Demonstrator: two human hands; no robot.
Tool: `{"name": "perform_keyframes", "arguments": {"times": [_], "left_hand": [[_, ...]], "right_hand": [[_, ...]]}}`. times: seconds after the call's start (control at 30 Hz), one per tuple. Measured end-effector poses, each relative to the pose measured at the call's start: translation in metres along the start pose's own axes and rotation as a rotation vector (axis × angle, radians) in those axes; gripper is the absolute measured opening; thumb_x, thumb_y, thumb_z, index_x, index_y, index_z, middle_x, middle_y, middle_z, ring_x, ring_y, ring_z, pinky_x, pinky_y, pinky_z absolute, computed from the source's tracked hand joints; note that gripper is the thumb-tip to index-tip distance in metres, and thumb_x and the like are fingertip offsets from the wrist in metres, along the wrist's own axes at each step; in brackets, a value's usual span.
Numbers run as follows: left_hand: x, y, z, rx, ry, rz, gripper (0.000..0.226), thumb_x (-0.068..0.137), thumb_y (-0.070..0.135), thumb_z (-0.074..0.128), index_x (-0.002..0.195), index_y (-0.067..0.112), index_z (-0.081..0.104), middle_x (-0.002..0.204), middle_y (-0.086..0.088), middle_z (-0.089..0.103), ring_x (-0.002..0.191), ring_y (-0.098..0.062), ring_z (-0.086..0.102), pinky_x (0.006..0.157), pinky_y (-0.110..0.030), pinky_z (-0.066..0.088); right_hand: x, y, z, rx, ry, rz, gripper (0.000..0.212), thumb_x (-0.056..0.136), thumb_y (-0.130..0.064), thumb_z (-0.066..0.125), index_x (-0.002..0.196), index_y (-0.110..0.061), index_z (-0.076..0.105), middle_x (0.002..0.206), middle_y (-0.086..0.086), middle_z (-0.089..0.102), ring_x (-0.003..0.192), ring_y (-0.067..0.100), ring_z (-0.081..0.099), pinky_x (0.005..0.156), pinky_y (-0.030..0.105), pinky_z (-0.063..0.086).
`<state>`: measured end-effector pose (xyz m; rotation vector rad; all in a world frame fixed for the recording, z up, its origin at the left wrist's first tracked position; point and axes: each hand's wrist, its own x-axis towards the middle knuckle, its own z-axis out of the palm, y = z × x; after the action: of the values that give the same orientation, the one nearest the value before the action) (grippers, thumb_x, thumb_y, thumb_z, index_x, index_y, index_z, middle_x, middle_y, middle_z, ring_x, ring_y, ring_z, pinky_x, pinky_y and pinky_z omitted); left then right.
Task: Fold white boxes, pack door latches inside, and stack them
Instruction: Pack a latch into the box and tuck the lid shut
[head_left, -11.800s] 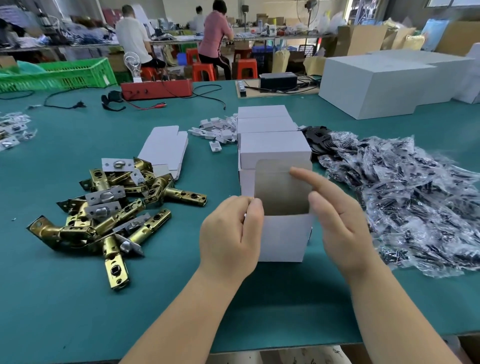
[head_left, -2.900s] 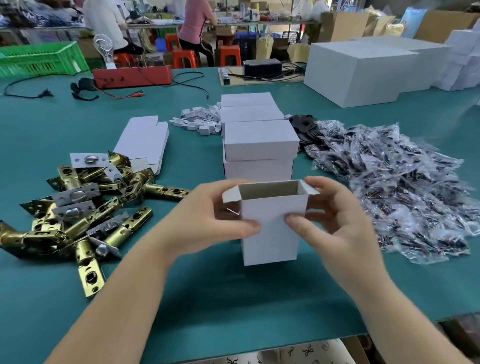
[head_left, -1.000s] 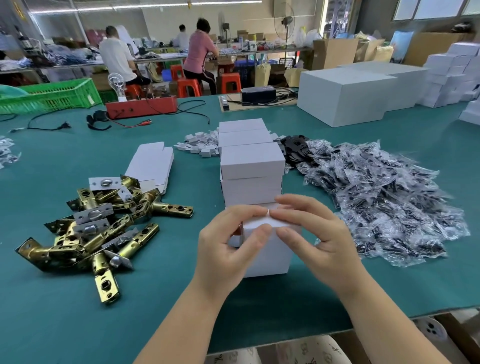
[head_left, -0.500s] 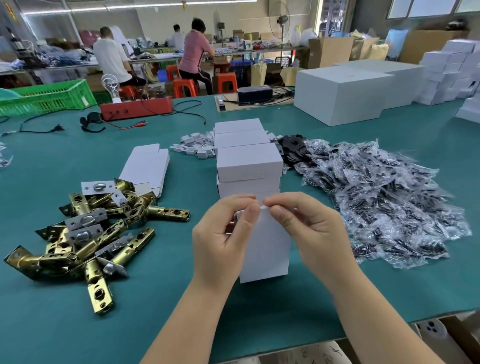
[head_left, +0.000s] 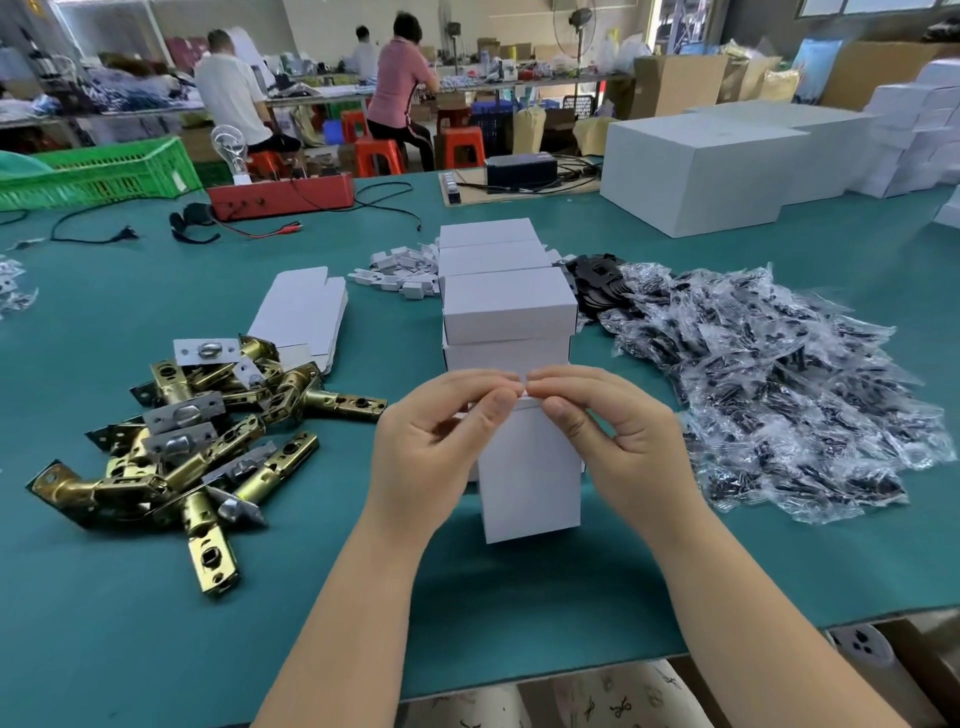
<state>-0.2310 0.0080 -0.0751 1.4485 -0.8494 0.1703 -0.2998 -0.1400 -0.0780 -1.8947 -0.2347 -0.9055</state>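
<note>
A small white box (head_left: 530, 478) stands upright on the green table (head_left: 519, 597) in front of me. My left hand (head_left: 436, 447) and my right hand (head_left: 618, 441) curl over its top, thumbs and fingertips pinching the top flap at the upper edge. Right behind it rises a stack of closed white boxes (head_left: 506, 306). A heap of brass door latches (head_left: 197, 436) lies to the left. Flat unfolded white box blanks (head_left: 304, 312) lie beyond the latches. The box's top opening is hidden by my fingers.
A wide pile of clear plastic bags with dark parts (head_left: 769, 384) covers the right side. Small white pieces (head_left: 400, 270) lie behind the stack. Large white cartons (head_left: 701, 166), a red device (head_left: 283, 195) and a green crate (head_left: 98, 171) stand far back. People work at distant tables.
The box's open top with side flaps out has been closed under my fingers. Both hands stay on the top edge, thumbs now pinching closer together.
</note>
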Motion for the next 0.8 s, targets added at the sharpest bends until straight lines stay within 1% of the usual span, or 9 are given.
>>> {"name": "perform_keyframes", "arguments": {"times": [0.1,0.17,0.33,0.43,0.5,0.57,0.67,0.73,0.8], "left_hand": [[-0.006,-0.004,-0.007,0.061,-0.051,-0.007,0.014,0.085,0.031,0.066,0.094,0.031,0.077,0.106,0.009,0.072,0.099,-0.011,0.068,0.073,-0.018,0.052],[-0.010,-0.006,-0.011,0.037,-0.116,-0.087,0.024,0.079,0.030,0.071,0.101,0.040,0.073,0.106,0.010,0.071,0.093,-0.010,0.069,0.073,-0.020,0.054],[-0.008,-0.006,-0.022,-0.051,-0.206,-0.294,0.043,0.070,0.026,0.075,0.106,0.047,0.066,0.106,0.007,0.070,0.086,-0.016,0.071,0.071,-0.028,0.057],[-0.007,-0.006,-0.022,-0.082,-0.119,-0.388,0.043,0.071,0.018,0.074,0.103,0.045,0.067,0.102,-0.001,0.071,0.082,-0.020,0.071,0.067,-0.037,0.060],[-0.007,-0.008,-0.021,-0.116,-0.073,-0.471,0.042,0.071,0.016,0.073,0.104,0.040,0.067,0.098,-0.005,0.072,0.083,-0.021,0.072,0.062,-0.036,0.059],[-0.005,-0.010,-0.023,-0.181,-0.038,-0.556,0.041,0.073,0.013,0.073,0.109,0.032,0.067,0.096,-0.008,0.073,0.084,-0.021,0.072,0.058,-0.032,0.057],[-0.002,-0.012,-0.027,-0.305,0.043,-0.669,0.031,0.083,0.005,0.069,0.108,0.023,0.065,0.091,-0.008,0.073,0.071,-0.021,0.071,0.050,-0.028,0.054],[-0.001,-0.014,-0.027,-0.346,0.056,-0.710,0.025,0.086,0.008,0.067,0.107,0.021,0.064,0.091,-0.005,0.074,0.069,-0.021,0.071,0.049,-0.027,0.054],[-0.001,-0.016,-0.026,-0.357,0.064,-0.727,0.020,0.087,0.013,0.066,0.106,0.019,0.065,0.090,-0.004,0.074,0.068,-0.021,0.070,0.049,-0.025,0.053]], "right_hand": [[-0.004,0.001,0.000,-0.041,-0.028,0.001,0.016,0.086,-0.013,0.063,0.099,-0.021,0.067,0.109,-0.007,0.063,0.105,-0.001,0.059,0.088,0.013,0.043],[-0.007,0.000,0.001,-0.044,-0.071,0.057,0.026,0.083,-0.017,0.067,0.105,-0.029,0.062,0.118,-0.010,0.059,0.110,0.002,0.057,0.084,0.017,0.047],[-0.018,0.008,-0.006,0.091,-0.252,0.329,0.101,0.073,-0.013,0.082,0.133,-0.063,0.017,0.141,-0.023,0.038,0.107,0.008,0.061,0.088,0.023,0.051],[-0.024,0.015,-0.008,-0.090,-0.432,0.238,0.119,0.063,-0.022,0.087,0.133,-0.069,0.004,0.144,-0.037,0.014,0.131,-0.006,0.035,0.101,0.011,0.037],[-0.026,0.017,-0.006,-0.232,-0.540,0.166,0.126,0.055,-0.033,0.090,0.134,-0.068,-0.001,0.143,-0.042,-0.002,0.130,-0.024,0.008,0.097,-0.004,0.020],[-0.025,0.019,-0.005,-0.255,-0.534,0.144,0.118,0.054,-0.029,0.092,0.135,-0.063,0.012,0.142,-0.043,0.001,0.126,-0.028,0.007,0.094,-0.006,0.016],[-0.024,0.016,-0.004,-0.129,-0.356,0.150,0.085,0.054,-0.020,0.092,0.125,-0.040,0.048,0.137,-0.022,0.041,0.125,-0.013,0.037,0.097,0.005,0.029],[-0.024,0.013,-0.005,-0.096,-0.252,0.125,0.070,0.056,-0.025,0.088,0.119,-0.029,0.056,0.125,-0.015,0.054,0.117,-0.007,0.049,0.094,0.009,0.037],[-0.024,0.010,-0.004,-0.125,-0.213,0.095,0.061,0.060,-0.034,0.081,0.116,-0.029,0.057,0.116,-0.018,0.056,0.109,-0.002,0.053,0.091,0.011,0.042]]}}
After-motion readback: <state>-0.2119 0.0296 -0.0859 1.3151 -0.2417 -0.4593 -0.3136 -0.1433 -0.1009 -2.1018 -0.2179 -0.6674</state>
